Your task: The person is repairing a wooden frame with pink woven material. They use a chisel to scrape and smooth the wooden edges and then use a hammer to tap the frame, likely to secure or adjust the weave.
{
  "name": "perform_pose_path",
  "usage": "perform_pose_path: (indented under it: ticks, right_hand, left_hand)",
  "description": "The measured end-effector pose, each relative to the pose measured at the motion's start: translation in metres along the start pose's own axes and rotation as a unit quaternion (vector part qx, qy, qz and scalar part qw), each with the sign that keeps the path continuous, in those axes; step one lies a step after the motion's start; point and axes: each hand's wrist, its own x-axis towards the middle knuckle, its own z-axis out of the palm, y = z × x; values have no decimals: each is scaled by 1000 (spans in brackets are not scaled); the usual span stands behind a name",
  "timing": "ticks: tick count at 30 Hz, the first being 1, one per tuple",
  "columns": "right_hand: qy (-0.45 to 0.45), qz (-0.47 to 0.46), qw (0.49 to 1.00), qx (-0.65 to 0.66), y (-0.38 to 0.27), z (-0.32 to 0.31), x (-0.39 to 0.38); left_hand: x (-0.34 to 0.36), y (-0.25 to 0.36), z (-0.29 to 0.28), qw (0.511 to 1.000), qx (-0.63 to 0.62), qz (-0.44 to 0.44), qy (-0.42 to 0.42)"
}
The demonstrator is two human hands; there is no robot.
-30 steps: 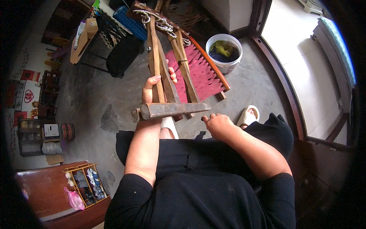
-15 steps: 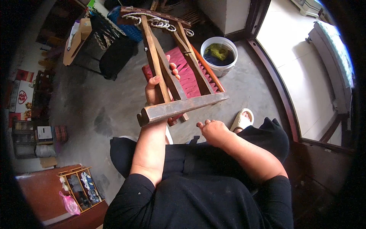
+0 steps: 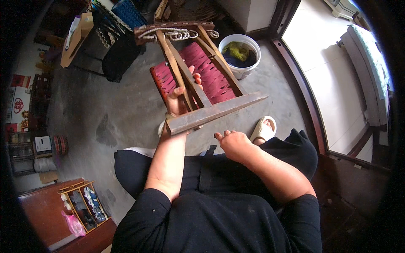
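Observation:
A wooden folding stool [image 3: 175, 63] with a woven dark-red seat [image 3: 206, 71] hangs tilted in front of me, legs toward me. My left hand [image 3: 179, 99] is wrapped round one of its legs, with the thumb on the near side and the fingertips showing past the wood. White cord [image 3: 177, 33] is looped along the stool's far bar, and a thick worn bar [image 3: 215, 111] crosses its near end. My right hand [image 3: 234, 145] is held over my lap, apart from the stool, with fingers curled; what they hold, if anything, I cannot make out.
A white bucket [image 3: 258, 63] with yellow-green and dark contents stands beyond the stool, near the door threshold [image 3: 299, 92]. A black chair [image 3: 120, 59] is at the far left. A wooden rack [image 3: 84, 206] and pink bag [image 3: 74, 223] lie at the lower left. My sandalled foot [image 3: 265, 128] rests on the floor.
The stool has turned in my left hand, so its seat shows more on the left side of the legs. Its near bar has shifted to the right. My right hand has hardly moved.

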Motion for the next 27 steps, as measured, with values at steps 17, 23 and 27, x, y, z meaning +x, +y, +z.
perform_pose_path:
  ticks: [17,23,27]
  right_hand:
    - [-9,-5,1000,-4,-2,6,4]
    - [-31,-2,999,-12,-1,10,5]
    - [-22,3,999,-23,0,13,6]
  left_hand:
    - [-46,36,-55,939,273,-182,106]
    - [-47,40,-64,849,420,-180,267]
    - [-46,43,-35,812,464,-156,316]
